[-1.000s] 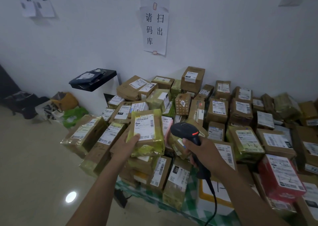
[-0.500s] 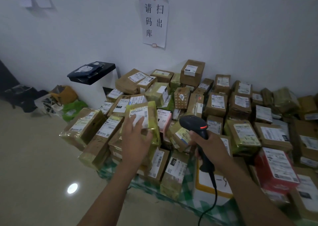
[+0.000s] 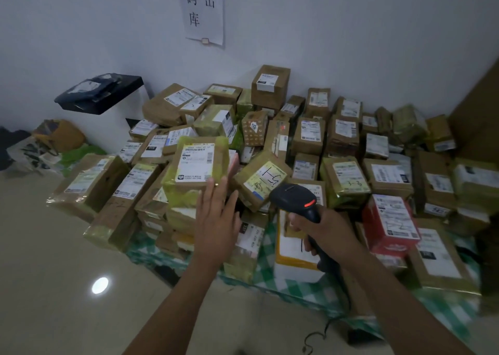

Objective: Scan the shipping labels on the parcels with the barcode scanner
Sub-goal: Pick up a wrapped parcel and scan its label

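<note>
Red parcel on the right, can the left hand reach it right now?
Probably not easily. The right hand, gripping the scanner, sits between the left hand and the red parcel, so the left arm would have to cross over it.

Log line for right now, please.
left hand: open, fingers straight, at yellow-taped parcel lower edge | right hand: grips barcode scanner | scanner light: red

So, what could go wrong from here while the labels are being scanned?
1. The left hand is flat, not gripping, at the yellow-taped parcel atop a stack near the edge of the table; it might slide off.
2. The scanner in the right hand may read the hand-marked parcel next to it instead.
3. Its cable trails down and could snag.
</note>
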### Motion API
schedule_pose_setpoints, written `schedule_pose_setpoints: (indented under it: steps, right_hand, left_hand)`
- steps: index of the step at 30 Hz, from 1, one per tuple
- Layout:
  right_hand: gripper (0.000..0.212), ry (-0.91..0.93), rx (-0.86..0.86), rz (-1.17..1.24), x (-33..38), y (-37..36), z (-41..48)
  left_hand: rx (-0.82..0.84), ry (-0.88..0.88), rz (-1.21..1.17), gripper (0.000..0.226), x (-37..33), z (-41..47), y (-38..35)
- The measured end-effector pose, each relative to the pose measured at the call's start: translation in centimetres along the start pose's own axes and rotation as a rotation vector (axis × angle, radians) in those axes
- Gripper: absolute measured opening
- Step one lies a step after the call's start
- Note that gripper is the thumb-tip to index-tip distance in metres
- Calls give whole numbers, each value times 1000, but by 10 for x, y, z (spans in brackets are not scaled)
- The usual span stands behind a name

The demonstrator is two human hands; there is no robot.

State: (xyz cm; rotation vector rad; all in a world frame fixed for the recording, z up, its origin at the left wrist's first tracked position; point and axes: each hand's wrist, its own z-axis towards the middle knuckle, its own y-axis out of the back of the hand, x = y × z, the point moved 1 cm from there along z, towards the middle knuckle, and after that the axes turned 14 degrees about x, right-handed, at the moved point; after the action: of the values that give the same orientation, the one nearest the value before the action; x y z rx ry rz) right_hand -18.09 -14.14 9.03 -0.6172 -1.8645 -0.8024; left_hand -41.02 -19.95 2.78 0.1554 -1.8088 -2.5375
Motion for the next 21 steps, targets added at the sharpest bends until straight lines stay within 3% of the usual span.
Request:
schedule_pose_setpoints:
  steps: [6, 12, 14, 18, 21]
  right_hand:
    - [28, 3, 4, 2, 0, 3, -5]
    - [34, 15, 9, 25, 0, 7, -4]
    - [31, 2, 14, 26, -6, 6, -4]
    - [33, -25, 46, 8, -24, 5, -5]
    - [28, -19, 51, 32, -35, 5, -9]
  left_hand:
    - [-20, 106, 7, 45, 5, 10, 10]
    - [-51, 4, -20, 44, -9, -8, -3]
    - [74, 31, -96, 46, -21, -20, -21]
    - [532, 349, -228, 73, -29, -45, -80]
    - [713, 376, -181, 78, -26, -58, -117]
